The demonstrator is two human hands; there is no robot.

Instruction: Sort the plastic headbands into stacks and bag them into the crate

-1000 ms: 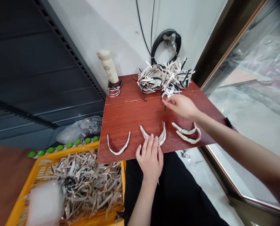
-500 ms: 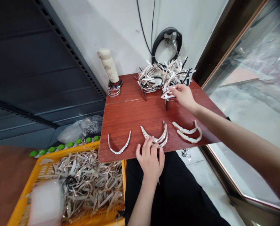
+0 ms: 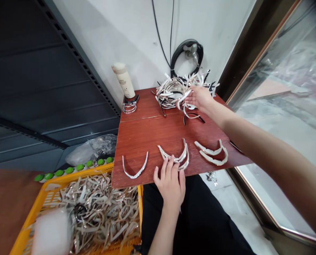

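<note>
My left hand (image 3: 171, 184) lies flat at the near edge of the red-brown wooden board (image 3: 152, 131), fingers spread, fingertips touching the middle stack of curved white headbands (image 3: 176, 156). My right hand (image 3: 200, 98) reaches to the far side and pinches a white headband (image 3: 183, 97) at the edge of the tangled pile of white and black headbands (image 3: 173, 90). A single headband (image 3: 134, 167) lies at the left and a pair of headbands (image 3: 212, 153) at the right. A black headband (image 3: 193, 115) lies below my right hand.
A yellow crate (image 3: 80, 209) full of loose headbands stands at the lower left, with green caps (image 3: 73, 168) behind it. A cream bottle (image 3: 124, 80) on a wire coil leans against the white wall. A black cable coil (image 3: 187, 55) hangs on the wall. A glass pane runs along the right.
My right hand has moved from the board's middle away to the tangled pile and closed on a white headband. My left hand has stayed on the middle stack.
</note>
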